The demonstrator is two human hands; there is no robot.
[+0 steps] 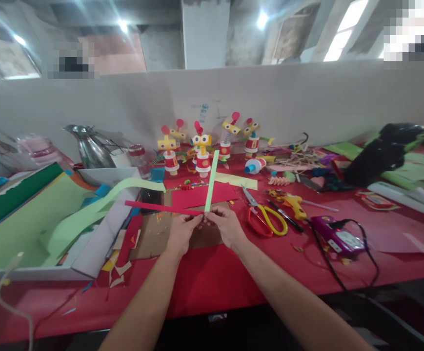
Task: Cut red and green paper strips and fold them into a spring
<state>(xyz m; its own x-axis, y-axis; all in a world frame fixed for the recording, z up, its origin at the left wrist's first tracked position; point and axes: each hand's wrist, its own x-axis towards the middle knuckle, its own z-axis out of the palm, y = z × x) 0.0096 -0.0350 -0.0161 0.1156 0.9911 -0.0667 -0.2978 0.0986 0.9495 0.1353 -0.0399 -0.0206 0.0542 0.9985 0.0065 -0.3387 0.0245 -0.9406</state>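
Note:
Both hands meet over a piece of brown cardboard (pixel 153 239) on the red-covered table. My left hand (pixel 183 230) pinches the end of a red paper strip (pixel 153 207), which points out to the left. A light green paper strip (pixel 212 181) rises away from me out of the fingers of my right hand (pixel 224 225), which is closed on its near end. The two strips meet at the fingertips at roughly a right angle; whether they are joined there is hidden. Just beyond lies a flat red paper sheet (pixel 200 196).
Scissors (pixel 263 212), a yellow glue gun (pixel 295 204) and a purple power strip (pixel 338 236) with a black cord lie to the right. Several paper-cup figures (pixel 202 158) stand at the back. A white box (pixel 104 219) of coloured paper sits left, near a metal jug (pixel 89 146).

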